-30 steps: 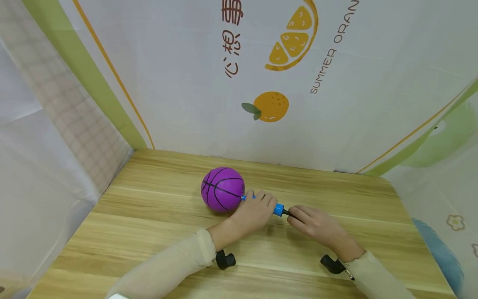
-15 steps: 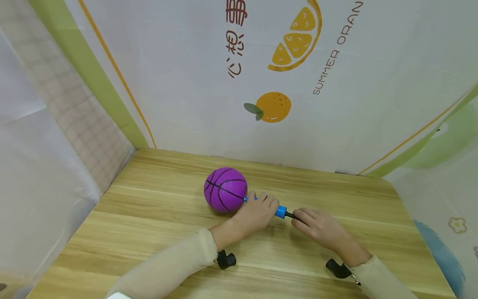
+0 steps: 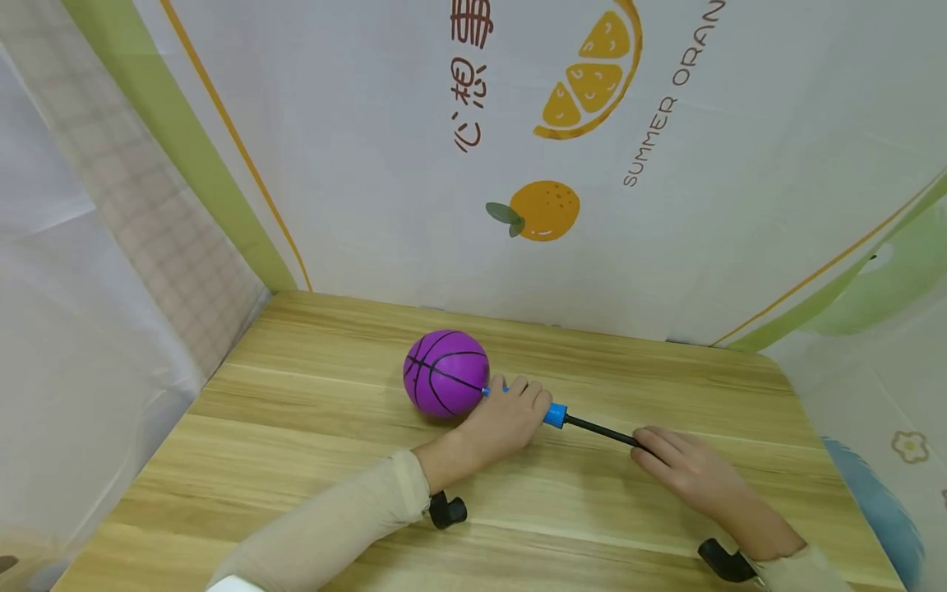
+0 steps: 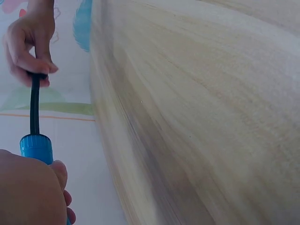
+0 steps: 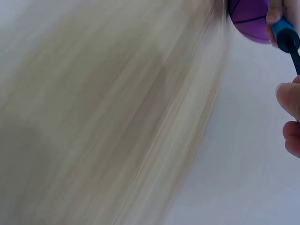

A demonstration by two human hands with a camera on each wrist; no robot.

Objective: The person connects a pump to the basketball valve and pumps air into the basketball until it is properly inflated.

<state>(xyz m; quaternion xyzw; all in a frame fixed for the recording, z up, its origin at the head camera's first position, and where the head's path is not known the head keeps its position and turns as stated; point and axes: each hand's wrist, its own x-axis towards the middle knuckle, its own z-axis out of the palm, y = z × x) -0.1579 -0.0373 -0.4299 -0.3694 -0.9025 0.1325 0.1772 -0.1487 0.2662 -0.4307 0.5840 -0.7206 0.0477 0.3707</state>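
Note:
A purple ball (image 3: pixel 446 374) with black basketball lines sits toward the back of the wooden table. My left hand (image 3: pixel 506 418) grips the blue barrel of a hand pump (image 3: pixel 555 415), whose narrow tip meets the ball's right side. Out of the barrel's other end runs a long black rod (image 3: pixel 601 430). At the rod's far end my right hand (image 3: pixel 688 469) holds the pump's handle, mostly hidden by the fingers. In the left wrist view the blue barrel end (image 4: pixel 36 148) and the black rod (image 4: pixel 34 105) line up toward the right hand (image 4: pixel 30 44).
The wood-grain table (image 3: pixel 311 460) ends at a white printed cloth (image 3: pixel 370 181) hanging behind it. More cloth hangs at the left and right sides. Black wrist cameras, one near each cuff (image 3: pixel 447 510), hang close over the tabletop.
My right hand has moved away to the right and toward me, drawing much more of the black rod out of the barrel. The left hand and ball stay nearly in place.

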